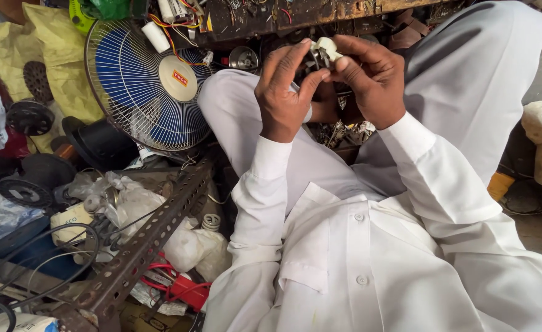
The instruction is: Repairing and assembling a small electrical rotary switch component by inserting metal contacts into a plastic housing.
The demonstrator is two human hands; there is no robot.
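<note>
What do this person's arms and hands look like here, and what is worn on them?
Both hands, the left hand and the right hand, are bare: no gloves, and no rings or watch visible. Both arms wear long white sleeves with plain cuffs, part of a white buttoned garment.

Both arms raised, the left hand (285, 92) and right hand (369, 77) meet — fingers pinched together.
</note>
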